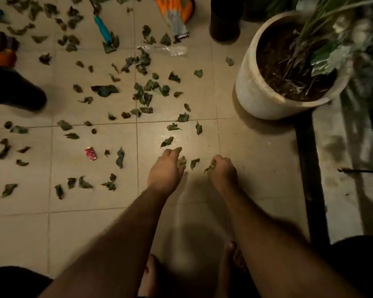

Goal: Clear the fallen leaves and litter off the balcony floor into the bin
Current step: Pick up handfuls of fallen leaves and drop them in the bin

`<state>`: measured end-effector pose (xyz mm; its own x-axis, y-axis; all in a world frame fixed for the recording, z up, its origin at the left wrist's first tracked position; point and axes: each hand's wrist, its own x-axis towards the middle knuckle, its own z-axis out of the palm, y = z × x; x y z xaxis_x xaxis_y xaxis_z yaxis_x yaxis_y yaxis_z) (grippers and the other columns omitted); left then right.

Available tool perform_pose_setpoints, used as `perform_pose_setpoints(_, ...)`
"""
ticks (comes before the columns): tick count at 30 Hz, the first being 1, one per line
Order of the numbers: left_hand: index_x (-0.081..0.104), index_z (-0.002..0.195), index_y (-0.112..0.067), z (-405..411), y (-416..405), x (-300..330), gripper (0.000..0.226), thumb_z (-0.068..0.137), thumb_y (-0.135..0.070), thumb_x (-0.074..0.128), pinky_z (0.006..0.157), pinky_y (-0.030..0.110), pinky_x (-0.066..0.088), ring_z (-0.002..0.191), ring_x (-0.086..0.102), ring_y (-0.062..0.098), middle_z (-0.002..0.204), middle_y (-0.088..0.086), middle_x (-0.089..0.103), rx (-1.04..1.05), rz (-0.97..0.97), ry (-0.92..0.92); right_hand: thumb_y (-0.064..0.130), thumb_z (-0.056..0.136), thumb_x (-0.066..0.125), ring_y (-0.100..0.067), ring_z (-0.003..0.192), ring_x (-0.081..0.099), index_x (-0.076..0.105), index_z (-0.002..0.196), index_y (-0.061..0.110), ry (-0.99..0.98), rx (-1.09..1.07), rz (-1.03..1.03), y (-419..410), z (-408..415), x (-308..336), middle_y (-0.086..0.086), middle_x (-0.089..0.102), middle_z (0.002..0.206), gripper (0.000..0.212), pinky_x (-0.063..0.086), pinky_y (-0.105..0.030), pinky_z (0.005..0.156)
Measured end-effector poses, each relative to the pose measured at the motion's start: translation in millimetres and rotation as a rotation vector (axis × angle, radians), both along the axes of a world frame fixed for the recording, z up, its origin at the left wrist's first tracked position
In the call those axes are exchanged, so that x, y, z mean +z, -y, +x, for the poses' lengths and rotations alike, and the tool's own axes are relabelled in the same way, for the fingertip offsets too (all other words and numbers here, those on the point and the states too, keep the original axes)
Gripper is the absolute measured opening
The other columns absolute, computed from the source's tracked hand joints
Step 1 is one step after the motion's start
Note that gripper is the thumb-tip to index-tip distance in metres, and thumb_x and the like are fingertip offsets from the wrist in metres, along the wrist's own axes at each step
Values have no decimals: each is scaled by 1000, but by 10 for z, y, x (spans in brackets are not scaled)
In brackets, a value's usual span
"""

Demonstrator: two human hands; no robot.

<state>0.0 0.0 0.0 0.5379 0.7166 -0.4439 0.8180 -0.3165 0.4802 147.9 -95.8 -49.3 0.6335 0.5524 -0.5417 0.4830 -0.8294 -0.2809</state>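
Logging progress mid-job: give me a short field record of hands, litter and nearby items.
left hand: fingers curled on a leaf, at floor level
right hand: grips leaves
leaf between hands: lying loose
floor: many leaves scattered, mostly left
red wrapper: on tile, untouched
clear plastic: near orange glove
white pot: upright, right side
bin: not identifiable

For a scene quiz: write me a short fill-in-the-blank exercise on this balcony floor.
1. The right hand grips dry ____.
2. The small piece of litter left of the left hand is coloured ____.
3. The glove at the top has ____ fingers.
4. The white pot holds soil and a ____.

Answers: leaves; red; orange; plant
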Motion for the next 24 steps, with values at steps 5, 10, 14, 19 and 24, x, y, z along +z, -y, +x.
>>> perform_pose_setpoints(5, 44, 145, -20, -80, 105, -517, 49, 98, -27, 54, 91, 33, 46, 113, 58, 22, 139, 5, 50, 92, -28, 23, 24, 86, 75, -26, 91, 61, 63, 113, 11, 15, -28, 53, 20, -123, -465, -8, 56, 112, 32, 53, -29, 76)
perform_pose_setpoints(10, 62, 126, -15, -118, 199, -709, 33, 97, -28, 55, 78, 26, 46, 95, 63, 17, 114, 3, 67, 336, -16, 181, 3, 83, 65, -24, 74, 62, 67, 76, 12, 36, -126, 152, 15, -171, -678, -7, 68, 83, 12, 44, -26, 57)
perform_pose_setpoints(14, 70, 96, -17, -43, 203, -708, 15, 96, -23, 56, 74, 32, 53, 80, 64, 15, 86, -1, 70, 588, -188, 332, 5, 77, 75, -12, 65, 63, 71, 78, 10, -172, -444, 389, -91, -190, -480, 3, 67, 70, 7, 53, -21, 58)
perform_pose_setpoints(19, 70, 105, -15, -108, 58, -692, 19, 97, -23, 55, 71, 24, 46, 80, 62, 12, 89, -4, 67, 627, -85, 325, -1, 86, 59, -24, 69, 69, 72, 90, 11, -224, -450, 456, -192, -173, -306, -7, 72, 76, 18, 58, -35, 65)
perform_pose_setpoints(24, 65, 119, -17, -665, 95, -808, 30, 97, -34, 55, 78, 31, 52, 92, 63, 17, 110, 3, 67, 447, 88, 117, 15, 93, 59, -19, 83, 65, 73, 89, 6, -97, -79, 351, -285, -137, -456, -8, 71, 93, 17, 52, -29, 74)
